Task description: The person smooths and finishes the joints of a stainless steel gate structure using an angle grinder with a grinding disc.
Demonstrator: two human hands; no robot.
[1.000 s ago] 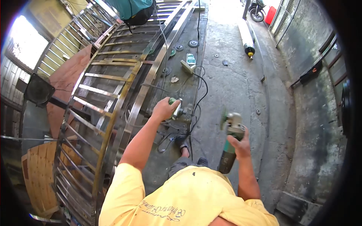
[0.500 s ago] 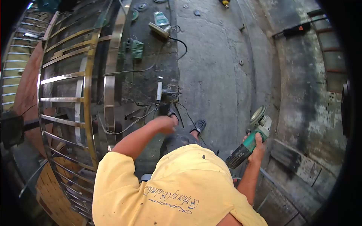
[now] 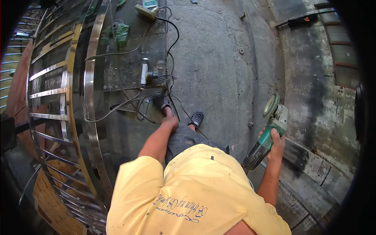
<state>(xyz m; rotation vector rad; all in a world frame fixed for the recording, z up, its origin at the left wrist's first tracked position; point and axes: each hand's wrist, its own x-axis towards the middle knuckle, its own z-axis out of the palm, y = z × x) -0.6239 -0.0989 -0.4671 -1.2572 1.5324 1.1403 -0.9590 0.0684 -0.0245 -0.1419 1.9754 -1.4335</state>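
A barred metal railing (image 3: 71, 74) is lining the left. At right, an angle grinder (image 3: 269, 136) is pointing forward, the right hand (image 3: 277, 143) wrapping its body. The left hand (image 3: 171, 122) is hanging near the knee (image 3: 181, 132); I cannot tell its grip.

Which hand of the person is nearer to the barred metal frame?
Left. The left hand is apart from the barred metal frame, between it and the right hand, which holds an angle grinder farther off.
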